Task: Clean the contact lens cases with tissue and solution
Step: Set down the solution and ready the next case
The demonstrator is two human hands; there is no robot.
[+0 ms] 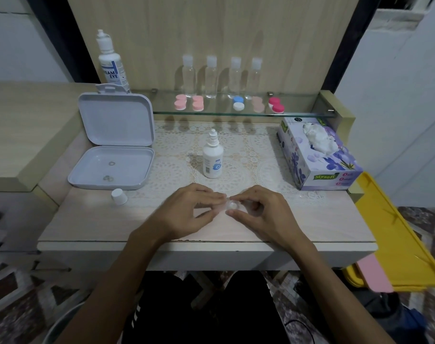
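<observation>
Bare forearms, black shorts with white side stripes.

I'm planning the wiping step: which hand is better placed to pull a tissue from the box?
The right hand. The tissue box stands on the table's right side, nearer that hand. Both hands pinch the clear lens case, so the left hand could keep the grip.

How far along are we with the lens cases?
Early. Done: small solution bottle uncapped, its white cap lying aside. In hand: left hand and right hand pinch one small clear case piece. Left: five coloured cases wait on the glass shelf; the tissue sits in its box.
</observation>
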